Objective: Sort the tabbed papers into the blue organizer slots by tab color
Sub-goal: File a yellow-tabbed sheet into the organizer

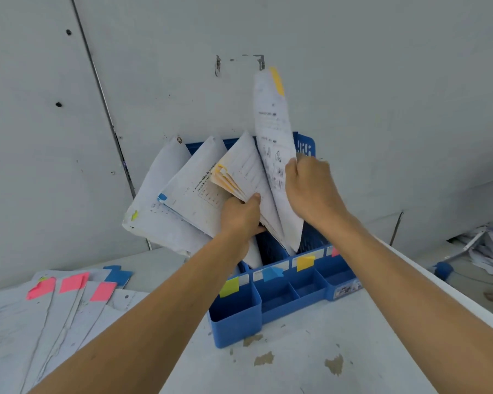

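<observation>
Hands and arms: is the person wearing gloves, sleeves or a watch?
Two bare hands, the left hand and the right hand. No gloves, rings or watch show. Both forearms are bare too: no sleeves in view.

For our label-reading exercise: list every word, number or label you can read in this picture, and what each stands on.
No text can be read well enough to quote.
Yellow-tabbed paper in the right hand: print blurred.
Blue-tabbed paper: Japanese print, too small.
Sticker on the blue organizer: too small.
Colour tabs on its slots: no writing visible.
</observation>
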